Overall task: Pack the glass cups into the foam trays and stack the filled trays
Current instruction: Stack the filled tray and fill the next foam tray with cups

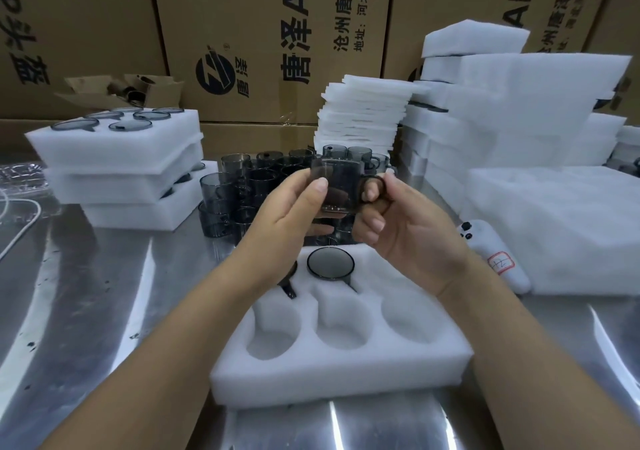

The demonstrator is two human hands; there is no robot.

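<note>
Head camera looks down on a white foam tray [346, 377] lying on the steel counter [86, 311]; every place below is told from that tray. Above its far edge both grips hold one smoky glass cup [341, 186] upright in the air, clear of the foam. The left grip [294, 207] is curled round the cup's wall, thumb on the near side and fingers showing through the glass behind. The right grip [408, 228] pinches the cup's handle, with a finger through the loop.

In the tray, the three near pockets hold nothing. The far middle pocket holds a seated cup [330, 263], rim up. The far left pocket holds another cup [289, 285], mostly hidden by the left wrist. The right grip covers the far right pocket, so I cannot tell what is in it.

Just behind the tray stands a crowd of loose cups [242, 186], partly blocked by the hands. Behind and to the left, three filled trays [117, 158] sit stacked. Behind the loose cups rises a pile of thin foam sheets [363, 117], and to the right stand bulkier foam stacks [519, 103]. A small white object with a red-marked label [491, 252] lies just right of the tray. Cardboard boxes [277, 34] wall the back.
</note>
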